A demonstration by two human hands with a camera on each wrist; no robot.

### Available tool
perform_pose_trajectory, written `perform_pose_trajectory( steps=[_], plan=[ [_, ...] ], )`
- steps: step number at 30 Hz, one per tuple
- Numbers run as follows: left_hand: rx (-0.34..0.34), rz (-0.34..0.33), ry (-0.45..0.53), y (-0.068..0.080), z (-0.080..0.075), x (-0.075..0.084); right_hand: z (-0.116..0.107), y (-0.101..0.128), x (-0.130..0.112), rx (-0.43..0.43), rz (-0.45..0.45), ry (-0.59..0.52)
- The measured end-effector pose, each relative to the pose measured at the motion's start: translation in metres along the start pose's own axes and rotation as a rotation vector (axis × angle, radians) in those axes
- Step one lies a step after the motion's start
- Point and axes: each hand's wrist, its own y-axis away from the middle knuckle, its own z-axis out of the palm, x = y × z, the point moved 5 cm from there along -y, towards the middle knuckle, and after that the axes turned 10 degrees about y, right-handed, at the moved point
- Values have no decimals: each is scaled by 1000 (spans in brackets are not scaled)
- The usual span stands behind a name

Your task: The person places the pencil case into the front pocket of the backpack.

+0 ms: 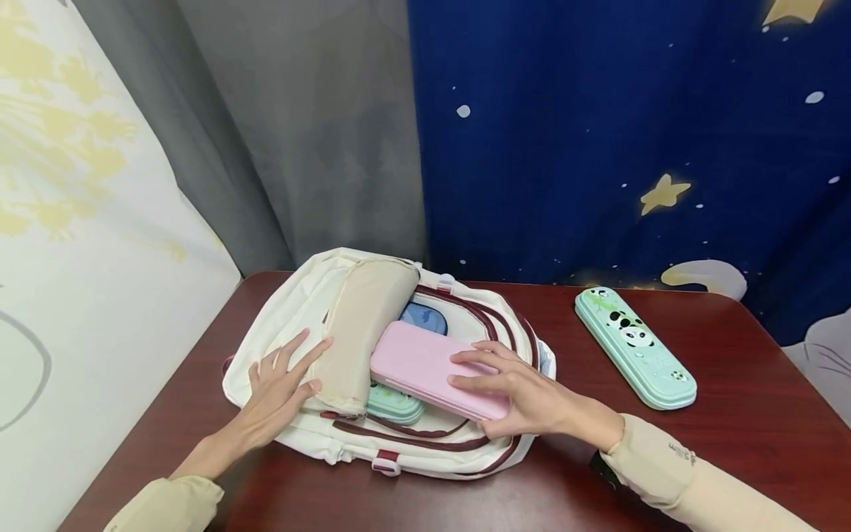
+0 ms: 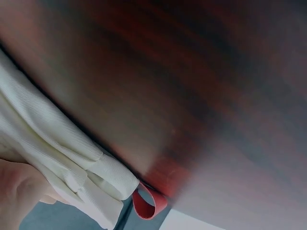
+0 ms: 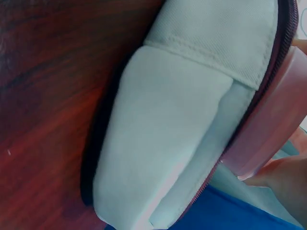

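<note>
Head view: one white backpack (image 1: 319,436) on worktop (image 1: 731,443); four pencil cases. Right hand (image 1: 525,395) grips pink case (image 1: 425,366); left hand (image 1: 279,391) flat, fingers straight, on backpack. Panda case (image 1: 634,347) at 3 o'clock.

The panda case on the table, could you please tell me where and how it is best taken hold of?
Judging by its shape, the panda case is best gripped across its narrow middle, from above, fingers on one long edge and thumb on the other. It lies flat on the table, long and slim, apart from the backpack, with both long sides free.
</note>
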Motion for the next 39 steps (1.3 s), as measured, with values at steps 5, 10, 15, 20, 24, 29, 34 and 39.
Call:
perform_pose_trajectory(
  steps=[5,10,15,20,24,29,34,39],
  plan=[
    [-19,-11,-10,0,0,-1,-15,0,1,-94,32,22],
    [-22,-19,-8,2,0,-3,-31,1,-3,-182,47,4],
    [-13,-18,10,3,1,-4,-30,-3,-14,-229,5,13],
    [-6,-33,23,5,3,-4,-25,-7,-15,-227,-47,11],
    [-1,-36,8,6,3,-3,-20,-9,-12,-223,-59,-3],
    [3,-26,-4,8,2,-2,-14,-12,-8,-210,-49,-27],
    [10,-8,-4,6,2,2,-10,-12,-2,-189,-5,-48],
    [12,7,2,3,2,4,-10,-12,10,-163,43,-36]
  ],
)
